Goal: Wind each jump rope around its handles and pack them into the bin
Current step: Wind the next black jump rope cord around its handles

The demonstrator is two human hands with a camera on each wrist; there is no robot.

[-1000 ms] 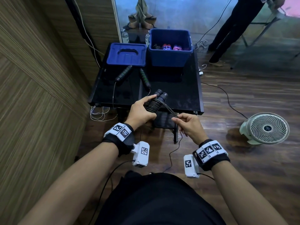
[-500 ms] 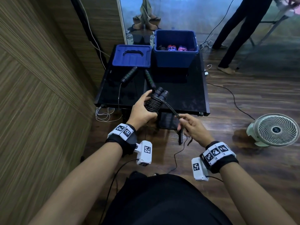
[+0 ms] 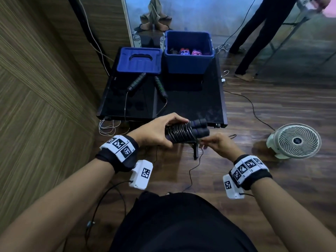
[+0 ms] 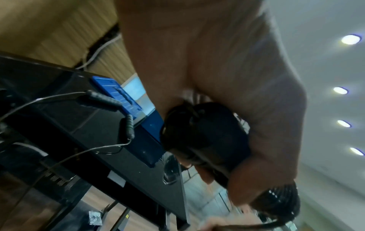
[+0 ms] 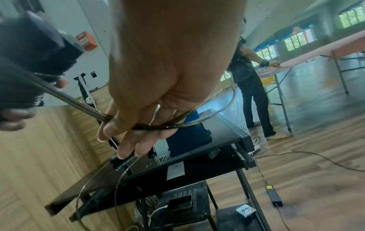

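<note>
Left hand (image 3: 154, 132) wrapped around a wound jump rope (image 3: 183, 132): fingers over the top, thumb beneath, gripping two dark cylindrical foam handles laid side by side, bound in tight glossy black coils. Rounded handle ends jutting out toward the right hand (image 3: 216, 145).

Right hand just beside those ends, fingers curled, pinching the loose tail of the cord (image 5: 150, 127); thin, smooth, shiny, looping through the fingers and arcing away in a wide curve.

Beyond both hands, a glossy black tabletop (image 3: 190, 108), flat and reflective. On it, ahead of the left hand, a second jump rope (image 3: 145, 84) lying unwound: two ribbed dark handles splayed in a V, one with green rings, thin wire-like cord trailing off the near edge.

Farther out, past that rope, a blue plastic lid (image 3: 140, 60), rectangular, with a moulded handle recess, lying flat. To its right, straight ahead of the right hand, a deep blue plastic bin (image 3: 189, 60), square-walled and open, with bundled ropes in black, red-blue and pink at the bottom.

Off to the right of the right hand, on the wood-plank floor, a round white fan (image 3: 296, 140) with a spiral grille.
</note>
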